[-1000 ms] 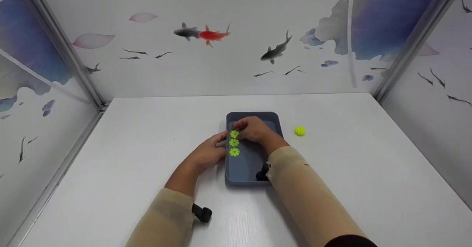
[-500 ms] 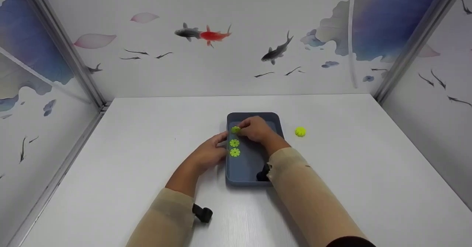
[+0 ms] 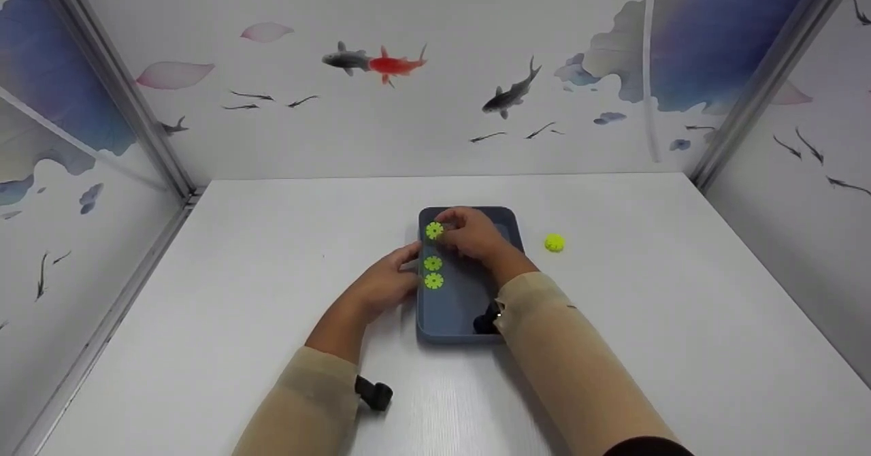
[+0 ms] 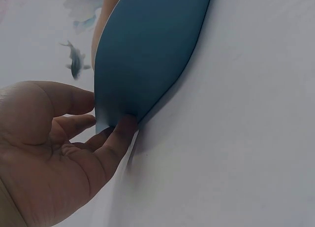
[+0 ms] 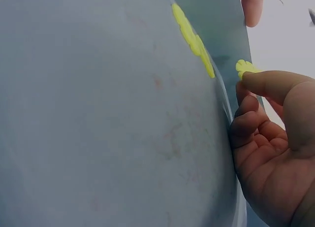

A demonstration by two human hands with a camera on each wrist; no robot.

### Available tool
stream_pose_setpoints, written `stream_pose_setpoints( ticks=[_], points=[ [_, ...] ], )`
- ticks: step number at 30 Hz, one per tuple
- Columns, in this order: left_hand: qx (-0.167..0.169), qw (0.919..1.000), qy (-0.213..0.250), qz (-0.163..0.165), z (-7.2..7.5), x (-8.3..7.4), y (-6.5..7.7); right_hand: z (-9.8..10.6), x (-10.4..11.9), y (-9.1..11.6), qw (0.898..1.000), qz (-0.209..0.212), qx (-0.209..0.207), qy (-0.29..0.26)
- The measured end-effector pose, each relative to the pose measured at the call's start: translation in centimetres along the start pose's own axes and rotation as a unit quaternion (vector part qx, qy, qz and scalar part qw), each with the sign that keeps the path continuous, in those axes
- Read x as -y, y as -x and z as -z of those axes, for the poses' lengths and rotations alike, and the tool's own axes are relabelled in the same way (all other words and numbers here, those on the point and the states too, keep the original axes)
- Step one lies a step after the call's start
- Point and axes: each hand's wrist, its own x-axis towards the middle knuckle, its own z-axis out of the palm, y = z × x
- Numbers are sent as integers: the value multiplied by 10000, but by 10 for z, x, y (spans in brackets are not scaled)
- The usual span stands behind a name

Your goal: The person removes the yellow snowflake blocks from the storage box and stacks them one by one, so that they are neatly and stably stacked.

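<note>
My right hand [image 3: 469,233] pinches a yellow-green notched plastic disc [image 3: 434,231] between thumb and fingers, near the far left corner of a grey-blue tray [image 3: 469,339]. In the right wrist view the held disc [image 5: 245,67] shows just past the thumb tip, by the tray's side wall. Two more notched discs, a middle one [image 3: 433,263] and a nearer one [image 3: 433,281], stand in line along the tray's left side. My left hand [image 3: 386,284] touches that side from outside; the left wrist view shows its fingertips against the outer wall [image 4: 147,45].
To the tray's right lies a yellow-green round piece [image 3: 554,243] on the white table [image 3: 646,320]. Printed panels [image 3: 435,122] enclose the table at the back and both sides. A black camera [image 3: 375,395] is strapped to the left wrist.
My right hand has shifted the third disc away from the other two, toward the tray's far left corner, and it turned on the way. My left hand has stayed at the tray's side.
</note>
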Motion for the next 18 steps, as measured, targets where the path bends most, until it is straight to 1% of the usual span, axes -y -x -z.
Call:
stream_pose_setpoints(
  ticks=[6,10,14,18],
  points=[
    [-45,10000,-3,67,0,0,-1,-1,3,1,9991,135,-258,-298],
    [-108,9998,-19,139,-1,-1,-1,1,7,2,9963,225,-462,-686],
    [-153,9998,-86,118,-1,-1,-1,5,12,3,9908,241,-670,-1151],
    [-147,9997,-108,133,-1,-2,-1,8,19,3,9808,325,-766,-1765]
  ],
)
